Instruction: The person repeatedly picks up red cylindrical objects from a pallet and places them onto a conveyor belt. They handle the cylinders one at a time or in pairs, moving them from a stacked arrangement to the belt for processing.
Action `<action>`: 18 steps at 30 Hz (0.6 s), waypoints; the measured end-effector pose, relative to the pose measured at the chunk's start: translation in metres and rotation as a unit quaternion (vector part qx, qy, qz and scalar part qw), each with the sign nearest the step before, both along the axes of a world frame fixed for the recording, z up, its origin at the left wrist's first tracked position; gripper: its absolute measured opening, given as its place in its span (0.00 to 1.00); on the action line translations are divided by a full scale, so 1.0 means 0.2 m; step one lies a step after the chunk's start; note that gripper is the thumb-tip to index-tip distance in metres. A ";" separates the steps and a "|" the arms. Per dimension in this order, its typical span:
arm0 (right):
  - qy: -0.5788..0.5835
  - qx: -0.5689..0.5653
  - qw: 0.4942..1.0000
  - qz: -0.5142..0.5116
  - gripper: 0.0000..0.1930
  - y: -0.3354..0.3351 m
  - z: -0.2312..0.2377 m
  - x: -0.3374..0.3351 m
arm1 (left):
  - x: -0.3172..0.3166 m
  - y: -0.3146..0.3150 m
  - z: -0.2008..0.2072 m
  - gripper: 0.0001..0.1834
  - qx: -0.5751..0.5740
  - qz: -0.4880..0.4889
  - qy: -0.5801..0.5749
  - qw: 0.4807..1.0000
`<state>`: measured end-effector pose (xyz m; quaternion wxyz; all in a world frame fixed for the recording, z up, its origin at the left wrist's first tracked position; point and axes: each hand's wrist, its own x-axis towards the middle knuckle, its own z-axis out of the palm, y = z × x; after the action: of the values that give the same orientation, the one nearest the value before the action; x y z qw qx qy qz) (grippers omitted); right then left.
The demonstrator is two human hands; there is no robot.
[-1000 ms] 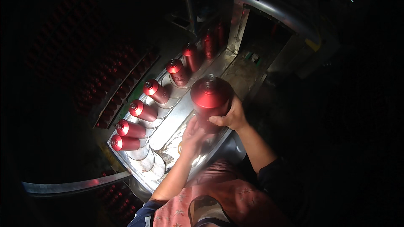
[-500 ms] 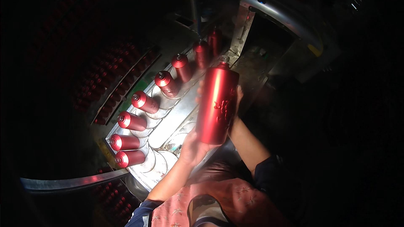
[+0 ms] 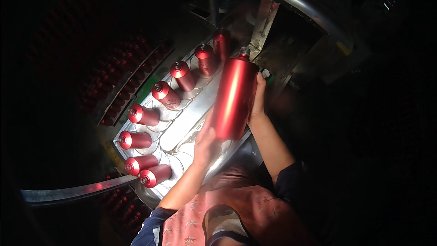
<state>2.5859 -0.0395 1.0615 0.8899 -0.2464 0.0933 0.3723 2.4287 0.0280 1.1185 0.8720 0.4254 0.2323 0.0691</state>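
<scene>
Between my two hands, a metallic red bottle [image 3: 234, 98] with a bare glass neck is held up, tilted, above the conveyor. The side facing me looks smooth. My left hand [image 3: 205, 143] supports it low on its left side, with some fingers hidden behind it. My right hand [image 3: 257, 98] is closed against the right side, its thumb showing near the shoulder. Beyond and left of my hands, several matching red bottles, such as this one [image 3: 166, 94], stand in a curved row on the conveyor's round metal plates [image 3: 157, 125].
A curved metal rail [image 3: 82, 193] reaches the conveyor's near left end. Behind the row, racks hold many red bottles [image 3: 114, 73] in dim light. A metal-framed housing [image 3: 309, 7] stands at the far right, and a thin upright pole [image 3: 212, 0] rises at the back.
The held bottle has turned, and its raised marking no longer shows. Along the conveyor, the row has shifted towards the near left, with the leading bottle rounding the end.
</scene>
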 end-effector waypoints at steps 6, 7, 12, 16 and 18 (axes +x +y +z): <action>0.011 0.102 0.995 0.008 0.38 0.02 -0.10 0.04 | -0.04 -0.01 -0.06 0.44 -0.116 -0.004 0.012 0.993; 0.006 0.154 0.988 -0.001 0.39 0.04 -0.07 0.05 | -0.06 -0.01 -0.10 0.43 -0.146 -0.014 0.015 0.989; -0.021 0.245 0.969 0.011 0.42 0.04 -0.11 0.15 | 0.02 -0.04 -0.14 0.39 -0.187 -0.053 -0.005 0.981; -0.132 0.098 0.986 -0.013 0.48 -0.05 -0.05 0.18 | 0.06 -0.02 -0.13 0.51 0.022 0.003 0.008 1.000; -0.224 0.075 0.972 0.003 0.53 -0.10 -0.04 0.24 | 0.09 0.00 -0.15 0.52 0.102 0.002 -0.017 0.995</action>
<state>2.6343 -0.0604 1.0527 0.9030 -0.2561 -0.1377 0.3162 2.4464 0.0280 1.0891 0.8279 0.5104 0.2095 0.1012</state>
